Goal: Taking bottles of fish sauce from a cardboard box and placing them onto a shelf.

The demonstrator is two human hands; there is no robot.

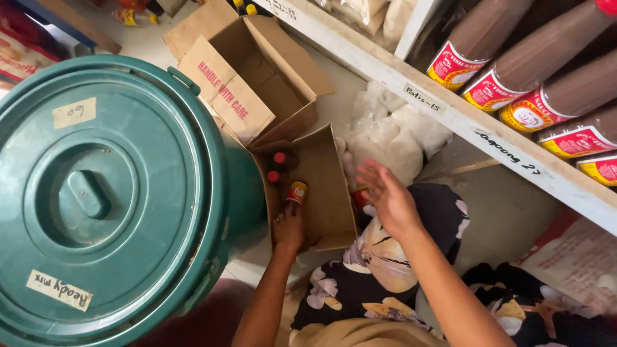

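Down in the small brown carton (pixel 324 193) on the floor, a dark glass bottle (pixel 295 193) with a red-and-yellow label stands beside two red-capped ones (pixel 277 166). The left hand (pixel 289 228) grips its lower body, fingers curled around it; the right hand (pixel 385 196) hovers above the carton's edge, fingers spread and empty. Smooth glass held low with one hand could, I judge, slip or knock its neighbours over. Close by stand a round green plastic bin (pixel 116 193) with a ribbed lid, lumpy white bags (pixel 392 138), and a painted wooden shelf (pixel 450 112).
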